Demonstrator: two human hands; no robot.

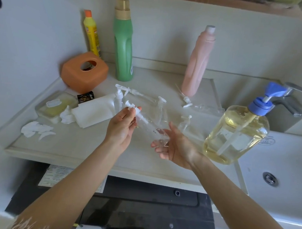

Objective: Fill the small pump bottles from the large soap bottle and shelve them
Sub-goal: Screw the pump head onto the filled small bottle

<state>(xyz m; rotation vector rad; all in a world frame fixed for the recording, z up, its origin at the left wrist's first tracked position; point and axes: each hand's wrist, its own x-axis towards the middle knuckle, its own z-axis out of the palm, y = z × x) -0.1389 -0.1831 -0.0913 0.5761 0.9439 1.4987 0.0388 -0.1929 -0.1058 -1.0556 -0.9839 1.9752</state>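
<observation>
Over the front-middle of the counter (81, 150) I've got both hands on one small pump bottle (151, 130), clear and looking empty. My left hand (122, 125) pinches the white pump head (135, 110) at the upper end, fingers curled round it; my right hand (175, 149) cups the bottle's base, fingers loosely bent under it, palm up. Key relation: bottle's long axis runs diagonally, pump end up-left toward the back-left of the counter, base down-right toward me, so it lies tilted between the hands, not upright. Judging by that, the step in hand is unscrewing or pulling the pump out, left hand doing the twist, right hand bracing. Large soap bottle (236, 134) stands upright at the right edge of the counter beside the sink (286, 181), blue pump on, yellowish liquid, just beside my right hand and well clear of the left, so the right is the nearer one for reaching it. More small clear bottles and loose pumps (186, 100) lie scattered mid-counter behind my hands; count unclear, they blur together. Back of counter: yellow bottle (92, 34), green bottle (123, 44), pink bottle (198, 62), orange tissue box (84, 72). None filled as far as I can tell; shelving not started.
</observation>
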